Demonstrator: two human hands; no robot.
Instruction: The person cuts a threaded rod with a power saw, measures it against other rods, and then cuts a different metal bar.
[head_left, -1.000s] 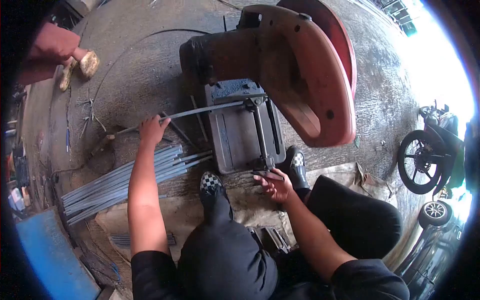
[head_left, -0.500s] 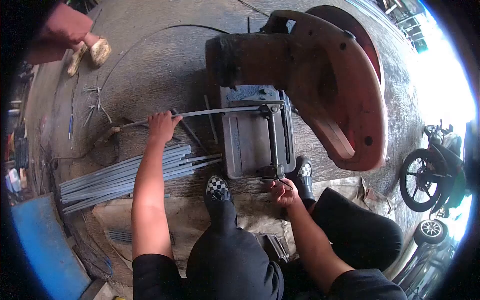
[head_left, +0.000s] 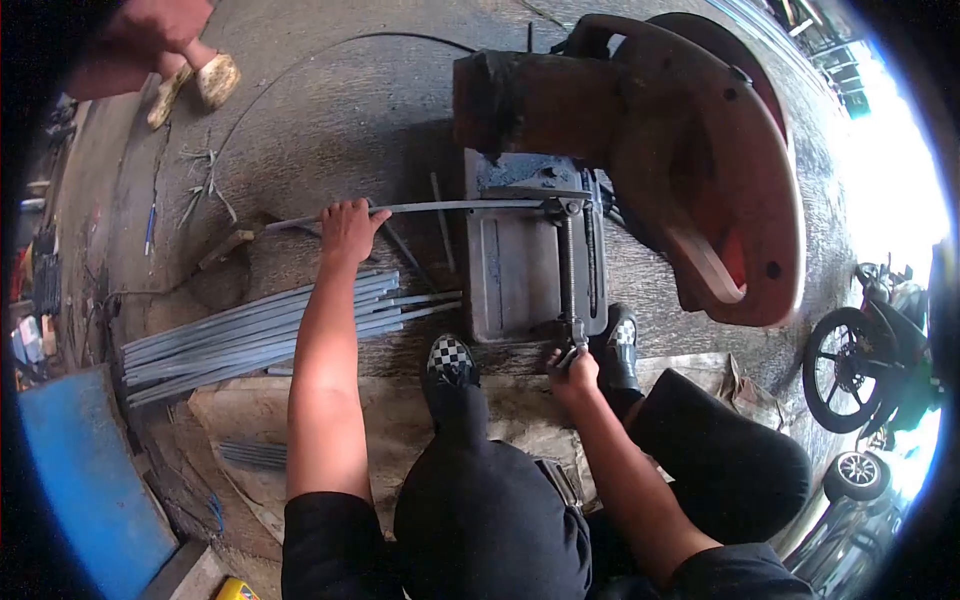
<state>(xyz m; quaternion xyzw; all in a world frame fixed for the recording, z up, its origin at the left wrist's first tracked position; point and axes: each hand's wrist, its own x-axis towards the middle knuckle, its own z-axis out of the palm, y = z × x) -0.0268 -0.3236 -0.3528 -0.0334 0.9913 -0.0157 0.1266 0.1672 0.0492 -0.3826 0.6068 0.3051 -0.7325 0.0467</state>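
My left hand (head_left: 348,234) is closed over a long thin grey metal bar (head_left: 460,206). The bar's right end lies in the vise of a cut-off saw (head_left: 700,130), whose worn reddish guard is raised. Along the saw's base (head_left: 512,318) a threaded vise screw (head_left: 569,265) runs toward me. My right hand (head_left: 577,380) grips the crank handle (head_left: 567,356) at the near end of that screw; its fingers partly hide the handle. Below my left hand, several cut grey bars (head_left: 265,335) lie in a pile on the floor.
A wooden piece (head_left: 226,249) sits near the bar's left end. A blue panel (head_left: 90,450) stands at lower left, and a cloth (head_left: 400,400) lies under my feet. Another person's feet (head_left: 215,82) are at upper left. A motorcycle (head_left: 865,350) is parked at right.
My right hand has shifted on the crank handle, which has turned to a different angle. My left hand stays on the bar. The whole view has shifted slightly.
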